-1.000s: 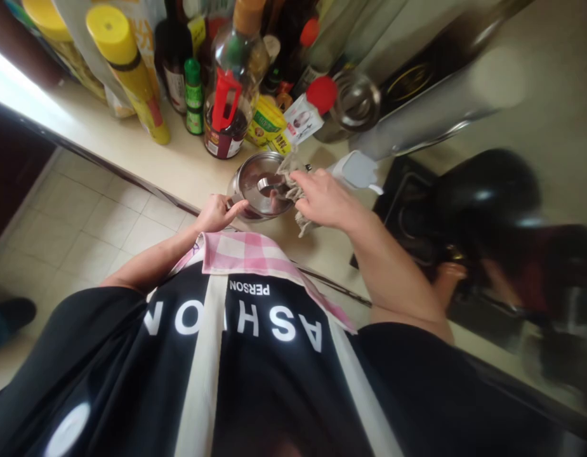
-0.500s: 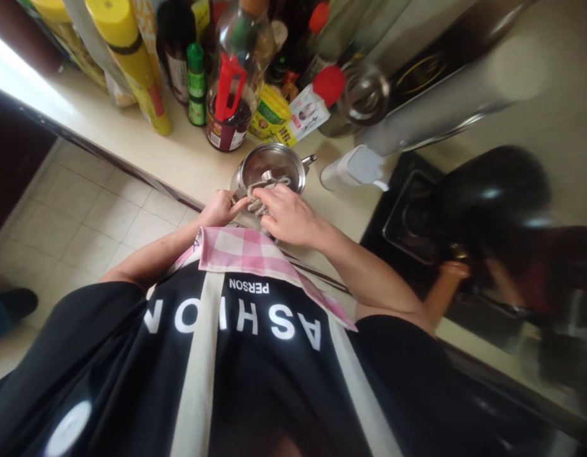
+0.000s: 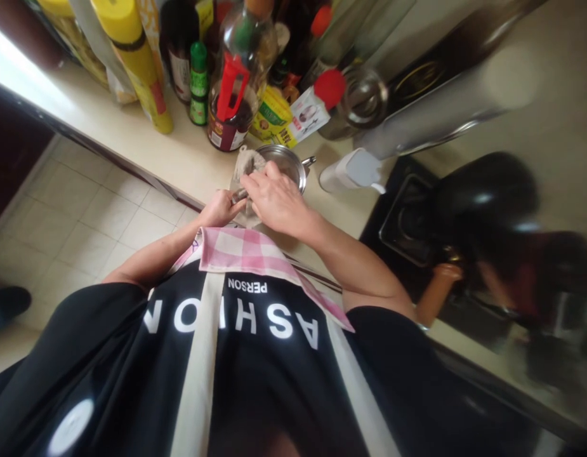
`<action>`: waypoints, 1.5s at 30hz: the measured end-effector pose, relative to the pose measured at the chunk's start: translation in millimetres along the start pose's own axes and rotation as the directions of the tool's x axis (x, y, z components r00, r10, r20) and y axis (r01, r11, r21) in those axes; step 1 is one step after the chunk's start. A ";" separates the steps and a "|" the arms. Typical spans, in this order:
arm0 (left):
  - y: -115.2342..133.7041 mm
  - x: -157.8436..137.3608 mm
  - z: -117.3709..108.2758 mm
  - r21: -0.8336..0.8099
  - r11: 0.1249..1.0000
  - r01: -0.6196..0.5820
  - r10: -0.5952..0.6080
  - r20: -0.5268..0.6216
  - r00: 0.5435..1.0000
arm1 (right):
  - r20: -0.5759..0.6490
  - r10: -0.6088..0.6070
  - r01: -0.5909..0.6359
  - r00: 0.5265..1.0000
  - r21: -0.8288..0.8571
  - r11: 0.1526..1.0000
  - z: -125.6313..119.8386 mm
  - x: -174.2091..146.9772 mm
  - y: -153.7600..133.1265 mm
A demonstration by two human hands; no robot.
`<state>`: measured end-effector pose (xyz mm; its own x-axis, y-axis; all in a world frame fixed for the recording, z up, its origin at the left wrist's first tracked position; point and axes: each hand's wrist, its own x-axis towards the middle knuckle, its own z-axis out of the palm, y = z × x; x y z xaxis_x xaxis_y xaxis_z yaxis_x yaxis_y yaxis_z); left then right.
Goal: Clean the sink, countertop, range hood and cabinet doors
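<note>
Steel pot [image 3: 286, 166], lidded so its contents are hidden, is sitting on the counter [image 3: 179, 162] straight ahead of you, its stub handle pointing right toward the stove [image 3: 412, 222]. Your left hand [image 3: 220, 209] is pinching its near-left rim, while your right hand [image 3: 277, 200], the nearer one, is pressing a grey cloth [image 3: 245, 165] onto the lid. Bottles [image 3: 229, 95] are crowding just behind.

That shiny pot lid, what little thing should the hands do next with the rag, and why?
Probably slide the rag across toward the far right rim of the pot lid. The right hand presses the rag on the lid's near left side, while the left hand steadies the lid at its near edge. The right part shows bare metal that the rag is not covering, so that seems the side to wipe next.
</note>
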<state>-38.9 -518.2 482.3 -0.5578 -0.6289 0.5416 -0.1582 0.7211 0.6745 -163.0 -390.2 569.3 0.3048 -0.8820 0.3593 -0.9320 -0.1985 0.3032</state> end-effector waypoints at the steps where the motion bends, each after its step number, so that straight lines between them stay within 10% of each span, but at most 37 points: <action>1: -0.2 -0.3 0.0 -0.002 1.000 0.000 0.000 0.002 1.000 | 0.031 -0.006 0.006 1.000 -0.004 1.000 -3.7 -7.6 -1.8; 9: 4.6 -5.0 -4.4 -0.036 0.999 0.035 -0.034 0.043 0.998 | 0.094 0.131 -0.140 0.987 0.101 0.985 -13.4 -77.6 27.5; 15: 4.3 -4.8 -6.2 -0.046 0.998 0.045 -0.043 0.039 0.998 | -0.197 0.408 -0.373 0.892 0.191 0.908 -35.8 -80.3 44.0; 21: 4.2 -5.2 -5.1 -0.054 0.997 0.053 -0.052 0.015 0.999 | -0.164 0.172 -0.157 0.971 0.104 0.982 -13.8 -44.3 29.6; 27: 4.3 -6.3 -3.6 -0.051 0.996 0.080 -0.078 0.037 0.996 | -0.203 0.353 -0.360 0.913 0.001 0.933 -10.2 -76.3 45.5; 45: 5.3 -7.6 -7.3 -0.066 0.997 0.051 -0.047 0.064 0.997 | 0.005 0.072 -0.071 0.997 0.154 0.986 9.1 -59.3 10.3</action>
<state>-29.7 -511.7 485.4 -0.6011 -0.6420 0.4759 -0.1324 0.6672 0.7330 -192.5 -343.8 543.0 0.2363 -0.8959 0.3761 -0.9705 -0.1983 0.1375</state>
